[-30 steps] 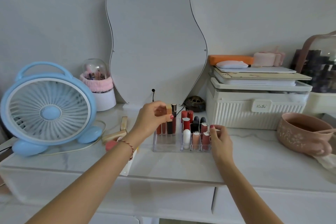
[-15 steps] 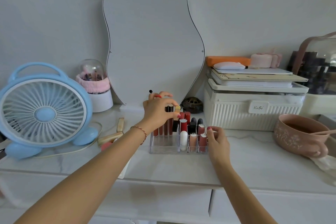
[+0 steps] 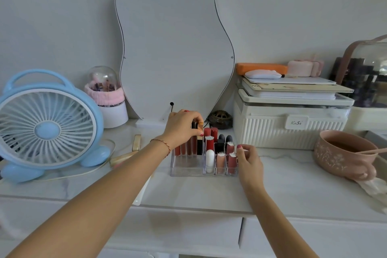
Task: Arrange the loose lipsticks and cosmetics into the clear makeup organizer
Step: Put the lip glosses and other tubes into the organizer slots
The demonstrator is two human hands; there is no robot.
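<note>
Gold-capped lipstick standing in the left bay of the clear organizer, mid-desk before the mirror, among lip gloss tubes. Left hand, fingers curled over its cap, pinching. Right hand braced at the organizer's right wall, fingers loosely curled; grasping anything or not, cannot tell. Best lowered straight down, upright, clear of neighbouring caps, tray kept steady. More gold tubes loose beside the blue fan, likely next.

surface: white marble-look tabletop | on it: clear organizer, blue fan, pink bowl, white storage box
</note>
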